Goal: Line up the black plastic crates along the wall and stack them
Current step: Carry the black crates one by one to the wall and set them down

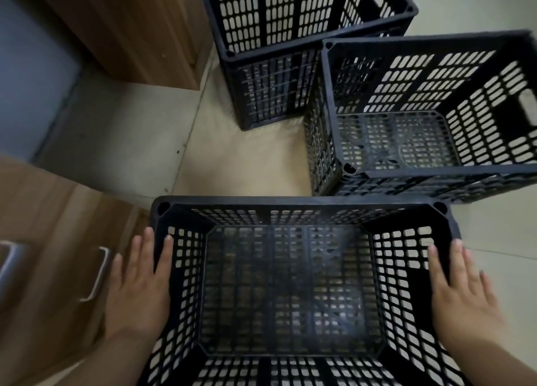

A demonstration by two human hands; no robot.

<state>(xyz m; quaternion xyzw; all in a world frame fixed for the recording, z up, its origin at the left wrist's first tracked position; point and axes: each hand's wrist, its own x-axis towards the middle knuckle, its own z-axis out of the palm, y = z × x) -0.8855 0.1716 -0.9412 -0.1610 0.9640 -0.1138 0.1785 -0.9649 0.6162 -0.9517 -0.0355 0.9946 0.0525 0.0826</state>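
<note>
- Head view: left hand (139, 287) and right hand (462, 292) press flat, fingers straight, on the near crate's (290, 202) side rims.
- Far crate (276, 56) and right crate (406, 41) wait ahead on the floor.
- Lining up looks underway. Next it needs a firm hold.

1. Three crates: the near crate (302, 202), a second crate (329, 101) just beyond its right end, and a third crate (229, 63) farther beyond.
2. Two hands: left hand (139, 287) and right hand (462, 292), at the near crate's ends.
3. Two cabinets: near cabinet (43, 205) left of the near crate, far cabinet (130, 22) beyond it.
4. Two handles (98, 272), left of the near crate.
</note>
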